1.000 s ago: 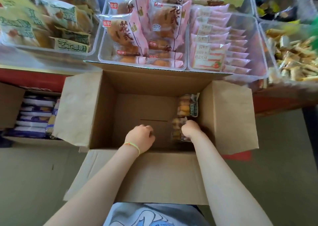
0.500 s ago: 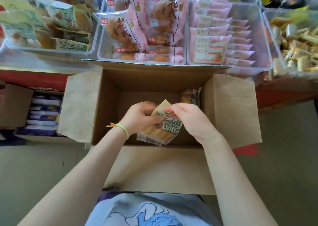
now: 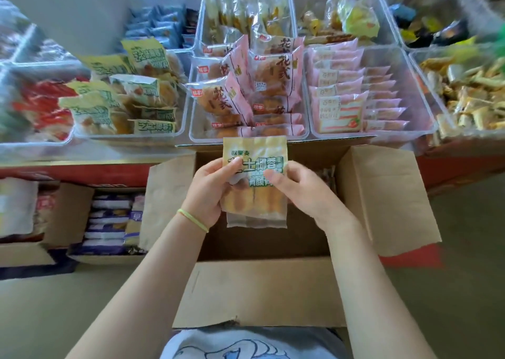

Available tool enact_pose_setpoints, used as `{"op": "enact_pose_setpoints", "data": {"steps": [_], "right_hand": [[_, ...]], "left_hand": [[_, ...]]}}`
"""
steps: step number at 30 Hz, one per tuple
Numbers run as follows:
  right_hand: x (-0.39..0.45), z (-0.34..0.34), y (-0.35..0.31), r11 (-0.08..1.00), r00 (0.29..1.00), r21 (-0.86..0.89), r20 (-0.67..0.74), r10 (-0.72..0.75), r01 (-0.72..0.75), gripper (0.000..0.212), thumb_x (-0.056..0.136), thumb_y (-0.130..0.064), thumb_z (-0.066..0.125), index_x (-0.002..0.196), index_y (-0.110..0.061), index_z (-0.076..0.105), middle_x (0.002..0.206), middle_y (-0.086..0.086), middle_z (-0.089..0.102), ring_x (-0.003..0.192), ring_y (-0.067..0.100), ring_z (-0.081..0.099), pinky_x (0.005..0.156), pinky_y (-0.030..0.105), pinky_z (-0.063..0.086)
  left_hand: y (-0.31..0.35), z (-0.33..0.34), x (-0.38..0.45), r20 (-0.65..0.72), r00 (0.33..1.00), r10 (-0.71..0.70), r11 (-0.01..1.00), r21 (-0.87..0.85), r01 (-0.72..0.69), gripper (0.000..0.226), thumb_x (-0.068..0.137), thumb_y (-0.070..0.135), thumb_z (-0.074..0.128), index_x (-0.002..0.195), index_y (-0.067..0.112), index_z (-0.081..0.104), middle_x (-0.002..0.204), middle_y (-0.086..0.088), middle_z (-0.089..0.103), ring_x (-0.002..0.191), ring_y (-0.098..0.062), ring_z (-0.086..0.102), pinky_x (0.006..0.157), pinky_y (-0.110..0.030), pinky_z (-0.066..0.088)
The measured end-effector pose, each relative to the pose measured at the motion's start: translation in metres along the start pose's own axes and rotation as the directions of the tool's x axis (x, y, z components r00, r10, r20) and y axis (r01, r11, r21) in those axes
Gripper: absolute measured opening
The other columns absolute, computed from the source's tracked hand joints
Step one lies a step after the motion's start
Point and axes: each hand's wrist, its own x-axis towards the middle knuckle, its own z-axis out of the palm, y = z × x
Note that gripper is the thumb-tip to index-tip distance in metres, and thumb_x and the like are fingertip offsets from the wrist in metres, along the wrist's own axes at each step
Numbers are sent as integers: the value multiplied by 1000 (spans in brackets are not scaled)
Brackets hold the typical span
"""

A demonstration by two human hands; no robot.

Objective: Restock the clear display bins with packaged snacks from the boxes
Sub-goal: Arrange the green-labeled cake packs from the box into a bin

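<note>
1 snack packet (image 3: 255,179), yellow-and-clear wrapper with green lettering, is held upright between both hands above the open cardboard box (image 3: 262,287).

Left hand (image 3: 209,192): fingers curled round the packet's left edge, thumb on the front face. A green band (image 3: 192,220) sits on its wrist.

Right hand (image 3: 297,188): thumb and fingers pinch the packet's right edge at about mid-height.

Contents: a row of golden pastries shows through the clear lower half, between the 2 hands. The sealed bottom fin hangs below both palms.

Handling, as judged: light; the film is soft, crinkly and probably slick; the pastries inside would likely crush under a hard squeeze. Best hold is by the side edges or the flat top seal, not across the filled middle.

Destination, as judged: the clear bin (image 3: 131,136) ahead of and to the outside of the left hand, which carries packets with matching green lettering.

Directly ahead of both hands: 1 bin of pink pastry packs (image 3: 247,96). Ahead of the right hand: 1 bin of pink sandwich packs (image 3: 355,99) in neat rows.

Further packets lie in the box beyond the right hand, partly hidden. Outside the left hand, 1 lower box of purple-and-white packs (image 3: 109,222).
</note>
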Motion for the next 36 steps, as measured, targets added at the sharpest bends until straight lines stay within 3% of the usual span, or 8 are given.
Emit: {"op": "enact_pose_setpoints", "data": {"steps": [8,12,16,18,22,24,28,36], "right_hand": [[24,77,-30,996,995,-88,87,41,-34,32,87,-56,67,111,-64,48,111,-32,64,101,-3,62,69,21,56],[61,135,-62,989,996,-134,57,67,-59,50,82,-63,69,127,-47,55,117,-28,66,106,-7,62,90,23,51],[102,191,-106,991,996,-104,21,87,-85,49,83,-65,66,121,-35,63,109,-13,71,71,-10,65,61,12,49],[122,215,-122,989,996,-118,-42,80,-85,55,79,-65,71,117,-26,65,103,-3,73,71,5,70,63,25,59],[160,243,-147,990,982,-125,-185,43,-67,53,81,-58,73,113,-18,61,106,9,71,64,19,64,47,31,51],[185,244,-153,986,964,-160,-265,7,-51,60,76,-67,71,114,-23,56,109,5,68,74,15,66,58,34,57],[238,241,-144,937,953,-347,-296,-62,-47,76,62,-81,66,114,-29,49,115,-4,63,103,21,65,87,53,56],[290,273,-117,907,929,-418,-354,-109,-52,78,83,-31,81,146,-13,38,143,6,46,130,19,46,105,27,37]], "left_hand": [[37,-78,12,37,992,123,992,-22,-122,31,90,20,62,112,-3,65,107,-21,72,96,-32,71,78,-44,61],[64,-144,23,14,984,178,984,-31,-177,13,94,15,60,98,5,68,85,-7,74,68,-14,68,59,-27,55],[96,-206,41,-14,972,237,972,0,-237,17,95,12,59,79,10,60,67,6,68,61,-6,63,56,-21,51],[110,-230,54,-39,972,233,972,13,-233,24,97,12,58,72,16,58,60,11,64,58,-2,61,54,-16,48],[120,-278,91,-247,948,198,977,134,-169,26,91,52,60,78,30,68,80,9,70,82,-13,66,77,-31,53],[116,-301,112,-362,927,101,984,172,-40,45,83,63,51,85,21,68,93,-5,73,89,-26,69,85,-44,56],[106,-321,141,-302,953,-10,963,252,90,19,92,23,52,103,10,62,105,-15,68,80,-27,71,80,-48,60],[114,-323,158,-242,970,-36,862,484,153,19,88,22,53,103,11,50,90,-13,67,75,-31,72,72,-47,61]]}}
